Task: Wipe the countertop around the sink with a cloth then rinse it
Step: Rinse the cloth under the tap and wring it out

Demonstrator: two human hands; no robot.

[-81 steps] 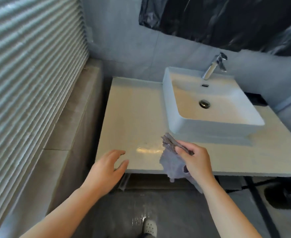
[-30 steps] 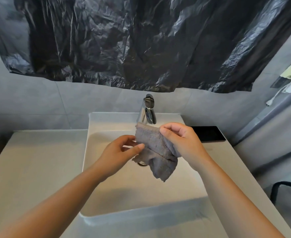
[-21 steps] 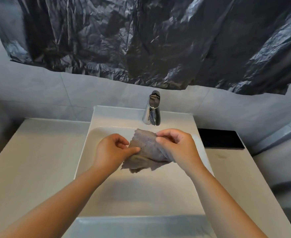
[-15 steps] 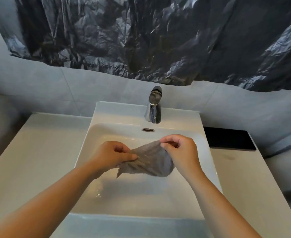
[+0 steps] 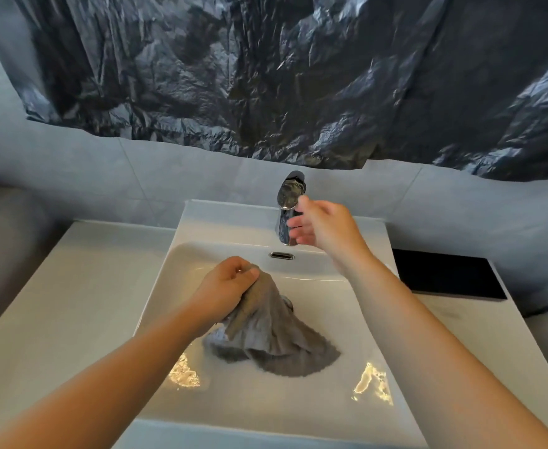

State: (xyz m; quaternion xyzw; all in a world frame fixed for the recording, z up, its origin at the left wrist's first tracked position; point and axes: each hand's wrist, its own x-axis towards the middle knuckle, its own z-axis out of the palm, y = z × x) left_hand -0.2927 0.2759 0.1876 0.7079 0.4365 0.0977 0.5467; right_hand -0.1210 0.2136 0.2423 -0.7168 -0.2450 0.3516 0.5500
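A grey cloth [image 5: 276, 341] hangs from my left hand [image 5: 225, 291] and spreads over the bottom of the white square sink [image 5: 169, 273], covering the drain. My left hand is closed on the cloth's upper end. My right hand [image 5: 323, 226] is up at the chrome tap [image 5: 290, 197], fingers apart and blurred, right beside the tap's lever; I cannot tell whether it touches it. No water stream shows. The pale countertop [image 5: 81, 286] lies on both sides of the sink.
A flat black rectangular object [image 5: 444, 275] lies on the countertop right of the sink. Crumpled black plastic sheeting [image 5: 266, 76] covers the wall above the tap. Grey tiles run behind the sink. Bright reflections glint in the basin.
My right hand has let go of the cloth and risen to the tap. The cloth, held by my left hand alone, has dropped onto the basin floor.
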